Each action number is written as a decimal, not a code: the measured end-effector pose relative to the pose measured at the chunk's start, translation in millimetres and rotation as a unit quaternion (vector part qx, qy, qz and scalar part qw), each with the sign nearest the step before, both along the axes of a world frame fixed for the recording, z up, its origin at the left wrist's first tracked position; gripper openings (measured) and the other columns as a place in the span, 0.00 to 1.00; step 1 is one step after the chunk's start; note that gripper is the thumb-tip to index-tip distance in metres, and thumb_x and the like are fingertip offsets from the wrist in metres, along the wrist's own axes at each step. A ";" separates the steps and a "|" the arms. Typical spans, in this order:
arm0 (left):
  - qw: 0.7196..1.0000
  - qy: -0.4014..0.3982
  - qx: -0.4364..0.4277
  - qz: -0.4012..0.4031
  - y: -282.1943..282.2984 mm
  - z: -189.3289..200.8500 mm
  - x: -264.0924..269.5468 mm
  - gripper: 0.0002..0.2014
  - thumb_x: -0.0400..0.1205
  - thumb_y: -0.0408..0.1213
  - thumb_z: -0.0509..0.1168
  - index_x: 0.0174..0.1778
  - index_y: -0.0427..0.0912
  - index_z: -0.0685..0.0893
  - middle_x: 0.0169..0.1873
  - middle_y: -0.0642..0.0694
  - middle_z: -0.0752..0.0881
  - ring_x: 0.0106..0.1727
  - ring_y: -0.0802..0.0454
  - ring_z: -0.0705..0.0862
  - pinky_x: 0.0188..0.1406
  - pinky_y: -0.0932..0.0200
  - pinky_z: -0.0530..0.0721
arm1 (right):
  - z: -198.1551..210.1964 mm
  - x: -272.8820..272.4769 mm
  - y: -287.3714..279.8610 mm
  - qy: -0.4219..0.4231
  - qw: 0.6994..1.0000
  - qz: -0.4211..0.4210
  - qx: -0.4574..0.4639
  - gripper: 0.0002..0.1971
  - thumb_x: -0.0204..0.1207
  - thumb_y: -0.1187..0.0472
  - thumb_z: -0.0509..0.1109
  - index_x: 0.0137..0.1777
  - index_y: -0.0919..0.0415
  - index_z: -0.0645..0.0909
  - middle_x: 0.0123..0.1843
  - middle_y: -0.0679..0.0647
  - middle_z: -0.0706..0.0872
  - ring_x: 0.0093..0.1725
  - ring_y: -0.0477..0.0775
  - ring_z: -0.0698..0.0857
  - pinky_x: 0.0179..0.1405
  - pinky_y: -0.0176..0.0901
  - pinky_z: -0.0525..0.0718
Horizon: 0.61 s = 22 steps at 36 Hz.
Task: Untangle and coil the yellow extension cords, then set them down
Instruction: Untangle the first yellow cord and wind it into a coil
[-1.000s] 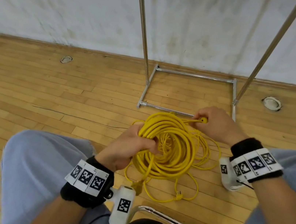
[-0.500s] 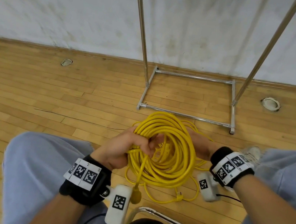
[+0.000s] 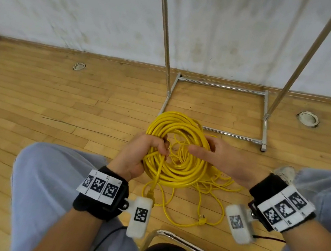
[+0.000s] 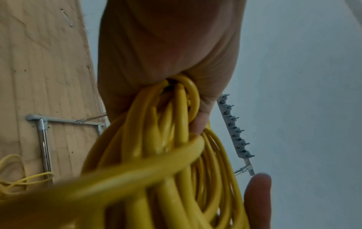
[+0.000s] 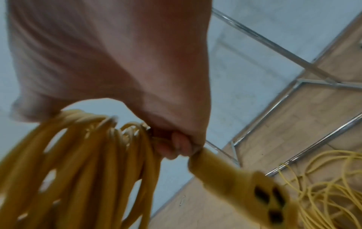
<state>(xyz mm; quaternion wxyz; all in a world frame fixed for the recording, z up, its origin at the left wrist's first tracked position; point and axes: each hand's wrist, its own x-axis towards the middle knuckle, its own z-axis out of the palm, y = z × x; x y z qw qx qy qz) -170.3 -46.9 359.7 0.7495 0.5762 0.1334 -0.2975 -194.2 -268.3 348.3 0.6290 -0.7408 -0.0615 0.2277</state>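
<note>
Thick yellow coil (image 3: 178, 148) held up between my knees, over the wooden floor (image 3: 57, 98).

My left hand (image 3: 140, 156) is fisted round its left side; my right hand (image 3: 225, 162) grips the right side, thumb out, socket end (image 5: 245, 182) jutting below my fingers. The thinner cord (image 3: 209, 196) lies loose beneath.

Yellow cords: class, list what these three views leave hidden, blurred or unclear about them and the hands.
1. Head view: the right hand's fingers, hidden behind the thick coil.
2. Head view: the hanging plug, partly behind the left wrist camera.
3. Right wrist view: the socket end, motion-blurred.
4. Head view: whether the thin cord is tangled; its loops overlap under the coil.
</note>
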 end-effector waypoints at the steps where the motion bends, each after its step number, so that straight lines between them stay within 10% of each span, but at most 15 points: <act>1: 1.000 0.002 0.003 0.001 -1.0 -0.6 -0.9 0.10 0.58 0.22 0.64 0.28 0.40 0.85 0.27 0.43 0.81 0.26 0.45 0.83 0.28 0.59 0.83 | 0.1 0.0 2.8 -0.006 1.000 -0.018 -0.017 0.37 0.61 0.23 0.78 0.60 0.51 0.89 0.56 0.58 0.93 0.57 0.62 0.92 0.67 0.67 0.86; 6: 0.999 0.037 -0.009 0.000 -4.5 -3.1 -2.5 0.13 0.75 0.18 0.55 0.34 0.38 0.79 0.25 0.44 0.82 0.26 0.47 0.83 0.29 0.60 0.84 | -3.5 3.7 8.6 -0.026 0.995 -0.077 -0.063 0.36 0.65 0.30 0.77 0.56 0.64 0.88 0.51 0.69 0.91 0.43 0.65 0.90 0.53 0.68 0.87; 13: 0.999 0.011 -0.035 0.037 -7.5 -3.7 2.6 0.06 0.76 0.29 0.70 0.47 0.34 0.88 0.39 0.40 0.87 0.37 0.48 0.87 0.44 0.55 0.88 | -3.1 6.7 5.9 -0.036 0.985 -0.156 -0.066 0.22 0.81 0.48 0.76 0.29 0.55 0.74 0.23 0.47 0.72 0.23 0.47 0.70 0.23 0.34 0.67; 22: 0.996 -0.043 0.072 -0.015 -15.5 -12.2 -1.0 0.33 0.70 0.35 0.84 0.70 0.28 0.82 0.59 0.33 0.91 0.61 0.36 0.90 0.62 0.44 0.89 | 2.8 16.4 3.9 -0.012 0.974 -0.225 -0.021 0.25 0.74 0.42 0.77 0.37 0.67 0.82 0.32 0.59 0.76 0.32 0.56 0.74 0.36 0.53 0.70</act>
